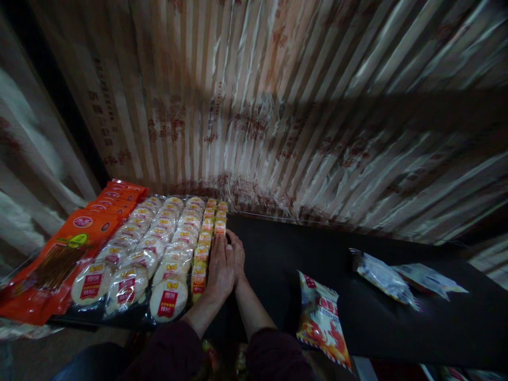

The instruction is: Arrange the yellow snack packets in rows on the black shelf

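Observation:
Both hands meet at the right edge of the snack rows. My left hand reaches over the small yellow-wrapped snack packets, its fingers pressed together at the near end of their shorter outer row. Close against it, my right hand has bent fingers at the right side of the same yellow-wrapped packet. The hands cover part of that row, and some fingertips are hidden. Left of the yellow packets lie overlapping rows of round white rice crackers in clear wrappers with red labels.
Orange snack bags overlap at the far left. A colourful snack bag lies right of my hands on the black shelf. Farther right are a pale bag and another bag. A striped, printed sheet hangs behind.

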{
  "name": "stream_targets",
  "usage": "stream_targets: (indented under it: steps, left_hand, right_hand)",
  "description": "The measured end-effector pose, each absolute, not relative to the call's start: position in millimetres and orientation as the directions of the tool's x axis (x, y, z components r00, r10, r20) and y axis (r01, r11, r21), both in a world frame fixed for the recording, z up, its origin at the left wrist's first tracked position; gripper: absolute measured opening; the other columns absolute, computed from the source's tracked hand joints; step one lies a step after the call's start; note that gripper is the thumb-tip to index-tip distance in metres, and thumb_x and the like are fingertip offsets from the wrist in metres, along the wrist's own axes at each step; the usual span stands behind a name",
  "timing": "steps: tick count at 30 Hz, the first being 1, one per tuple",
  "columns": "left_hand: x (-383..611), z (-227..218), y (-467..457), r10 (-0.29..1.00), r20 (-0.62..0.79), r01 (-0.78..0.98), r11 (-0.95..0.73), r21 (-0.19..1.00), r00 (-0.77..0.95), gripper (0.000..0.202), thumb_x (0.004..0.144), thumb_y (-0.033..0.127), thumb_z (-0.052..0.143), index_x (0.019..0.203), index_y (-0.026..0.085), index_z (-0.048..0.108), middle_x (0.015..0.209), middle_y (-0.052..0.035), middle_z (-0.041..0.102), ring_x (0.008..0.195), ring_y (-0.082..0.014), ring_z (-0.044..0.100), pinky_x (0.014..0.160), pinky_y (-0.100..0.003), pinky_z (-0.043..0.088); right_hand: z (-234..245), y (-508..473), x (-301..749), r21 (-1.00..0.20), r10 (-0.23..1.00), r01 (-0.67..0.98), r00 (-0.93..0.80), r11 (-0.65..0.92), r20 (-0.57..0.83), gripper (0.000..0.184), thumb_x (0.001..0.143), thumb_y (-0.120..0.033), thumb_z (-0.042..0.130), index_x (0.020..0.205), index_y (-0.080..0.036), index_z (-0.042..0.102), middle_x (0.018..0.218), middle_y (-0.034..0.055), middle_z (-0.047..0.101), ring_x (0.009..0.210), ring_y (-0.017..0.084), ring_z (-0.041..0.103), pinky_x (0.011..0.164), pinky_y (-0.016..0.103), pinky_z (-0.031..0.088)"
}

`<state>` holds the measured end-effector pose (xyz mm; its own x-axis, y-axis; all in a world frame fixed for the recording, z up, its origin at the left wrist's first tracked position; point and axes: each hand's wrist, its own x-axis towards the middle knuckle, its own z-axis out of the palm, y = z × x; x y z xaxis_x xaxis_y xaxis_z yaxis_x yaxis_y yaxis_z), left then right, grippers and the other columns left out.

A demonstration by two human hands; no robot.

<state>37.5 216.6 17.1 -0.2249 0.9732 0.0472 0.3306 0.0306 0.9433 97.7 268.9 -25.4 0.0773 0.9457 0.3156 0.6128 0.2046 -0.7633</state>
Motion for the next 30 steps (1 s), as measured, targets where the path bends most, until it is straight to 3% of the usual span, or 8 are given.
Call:
stream_targets:
  steps: [7,12,17,19,25,30]
  left_hand:
    - [38.3,11.5,213.9,0.976,0.090,0.397,-0.004,0.918,-0.198,0.055,0.088,0.033,0.028,0.133,0.003,0.040,0.147,-0.0162,0.031,0.139,-0.0224,0.021,0.116,-0.040,0.015]
    - [39.2,0.1,203.5,0.977,0.115,0.411,-0.031,0.911,-0.181,0.053,0.089,0.038,0.027,0.132,0.011,0.043,0.147,-0.0118,0.034,0.139,-0.0204,0.022,0.116,-0.038,0.015]
    - [43.0,2.6,182.2,0.978,0.097,0.451,-0.004,0.893,-0.183,0.057,0.089,0.037,0.026,0.129,0.002,0.045,0.145,-0.0189,0.035,0.139,-0.0250,0.022,0.116,-0.042,0.017]
    - [44.7,5.1,172.9,0.976,0.117,0.457,-0.020,0.889,-0.184,0.056,0.089,0.037,0.027,0.128,0.003,0.047,0.144,-0.0184,0.036,0.138,-0.0250,0.023,0.115,-0.043,0.019]
    - [42.3,-1.8,131.0,0.983,0.139,0.450,-0.069,0.890,-0.123,0.049,0.088,0.033,0.027,0.120,0.009,0.055,0.133,-0.0158,0.051,0.127,-0.0220,0.044,0.110,-0.041,0.032]
    - [31.7,-12.4,73.9,0.973,0.220,0.488,-0.158,0.858,-0.071,0.048,0.089,0.032,0.027,0.122,0.009,0.053,0.131,-0.0161,0.052,0.123,-0.0205,0.046,0.108,-0.040,0.035]
  right_hand:
    - [-29.4,264.3,99.0,-0.777,0.947,0.615,0.151,0.135,0.284,0.046,0.080,-0.027,0.045,0.124,-0.013,0.053,0.118,0.0123,0.061,0.110,0.023,0.054,0.096,0.038,0.040]
    - [-31.3,248.2,104.0,-0.779,0.947,0.613,0.151,0.134,0.282,0.047,0.080,-0.026,0.043,0.124,-0.011,0.052,0.122,0.0143,0.059,0.113,0.023,0.052,0.099,0.039,0.038]
    - [-36.1,227.8,112.7,-0.798,0.947,0.582,0.141,0.155,0.287,0.045,0.077,-0.023,0.042,0.119,-0.013,0.056,0.118,0.0127,0.060,0.110,0.022,0.054,0.098,0.039,0.040]
    - [-38.3,218.5,114.8,-0.803,0.937,0.563,0.134,0.196,0.322,0.043,0.077,-0.022,0.041,0.116,-0.014,0.058,0.117,0.0118,0.061,0.110,0.022,0.055,0.098,0.039,0.040]
    - [-38.9,171.9,116.4,-0.792,0.920,0.528,0.049,0.306,0.389,0.037,0.077,-0.015,0.039,0.102,-0.019,0.065,0.111,0.0079,0.065,0.107,0.019,0.057,0.096,0.035,0.044]
    - [-40.4,109.6,113.7,-0.767,0.927,0.564,0.004,0.307,0.375,0.043,0.079,-0.011,0.036,0.114,-0.020,0.060,0.116,0.0068,0.062,0.109,0.017,0.055,0.099,0.034,0.042]
